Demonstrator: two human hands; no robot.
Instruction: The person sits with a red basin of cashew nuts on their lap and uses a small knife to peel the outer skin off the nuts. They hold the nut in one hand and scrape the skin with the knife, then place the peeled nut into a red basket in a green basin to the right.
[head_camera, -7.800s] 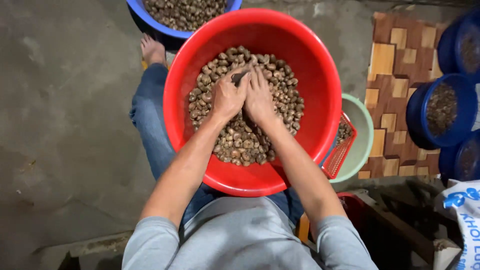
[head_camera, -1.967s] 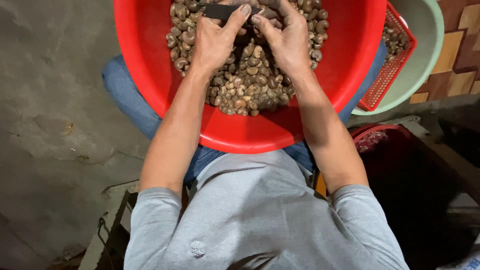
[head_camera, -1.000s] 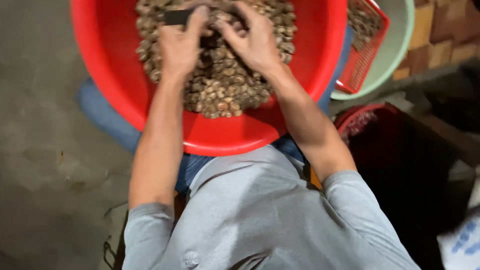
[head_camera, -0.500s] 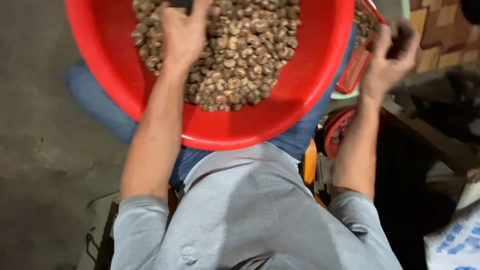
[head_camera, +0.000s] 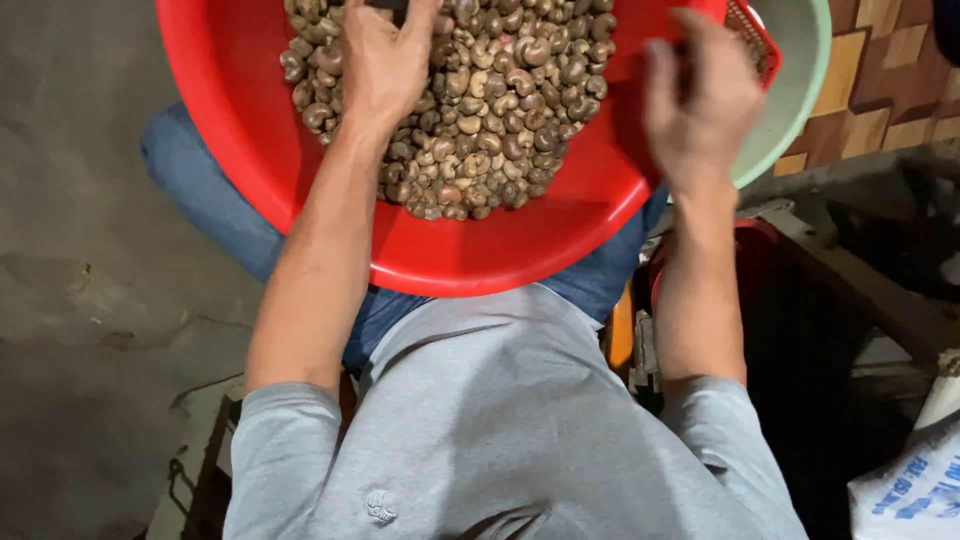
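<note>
A big red plastic basin (head_camera: 480, 270) rests on my lap, filled with brown cashew nuts (head_camera: 500, 120) in their shells. My left hand (head_camera: 385, 65) lies on the nuts at the top of the picture. Its fingertips are cut off by the frame edge, and a small dark object peeks out beside them. My right hand (head_camera: 700, 100) hovers, blurred, above the basin's right rim with its fingers loosely apart and nothing visible in it.
A pale green basin (head_camera: 800, 90) holding a red mesh basket (head_camera: 755, 40) sits just right of the red basin. A dark red bucket (head_camera: 750, 250) stands under my right forearm. A white sack (head_camera: 920, 480) is at the lower right, bare concrete floor (head_camera: 90, 250) on the left.
My right hand left the nuts, swung out right over the green basin, and now comes back above the red basin's rim. My left hand stayed on the nuts.
</note>
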